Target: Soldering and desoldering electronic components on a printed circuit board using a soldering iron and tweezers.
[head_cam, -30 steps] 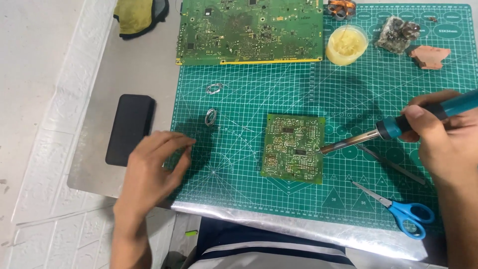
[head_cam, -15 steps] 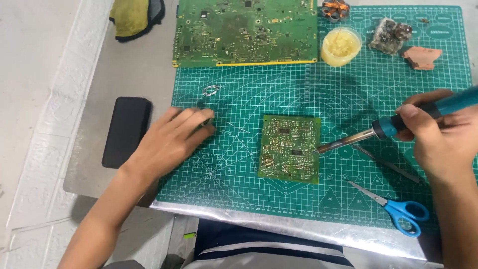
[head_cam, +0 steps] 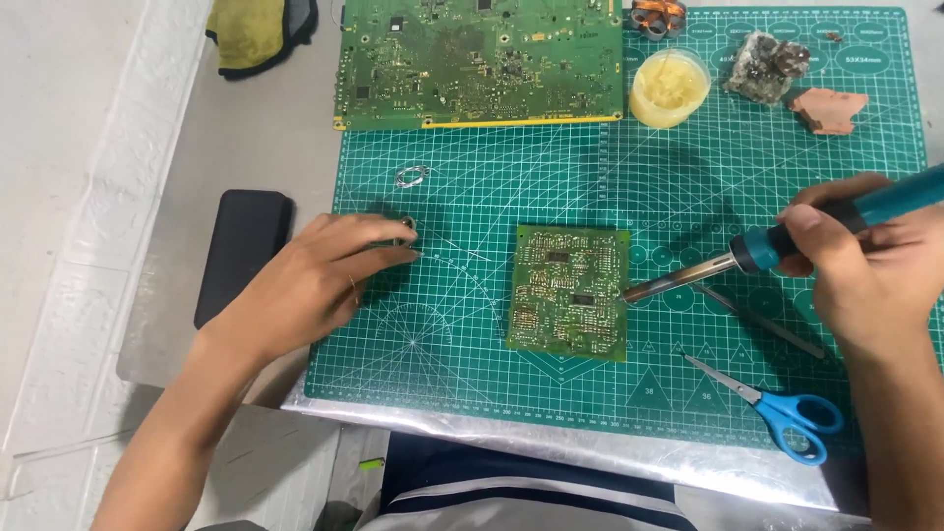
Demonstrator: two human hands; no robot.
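right hand point(head_cam: 865, 270) grips the soldering iron point(head_cam: 787, 241) tip at the small circuit board point(head_cam: 570, 292) mid-frame, left hand point(head_cam: 315, 285) pinching a solder coil point(head_cam: 406, 230), no solder fed yet

matt green cutting mat point(head_cam: 492, 197), shiny foil table edge point(head_cam: 551, 438), blue plastic scissor handles point(head_cam: 808, 425)

My one view comes from the head camera, looking steeply down, close over the bench point(head_cam: 197, 138) near its front edge.
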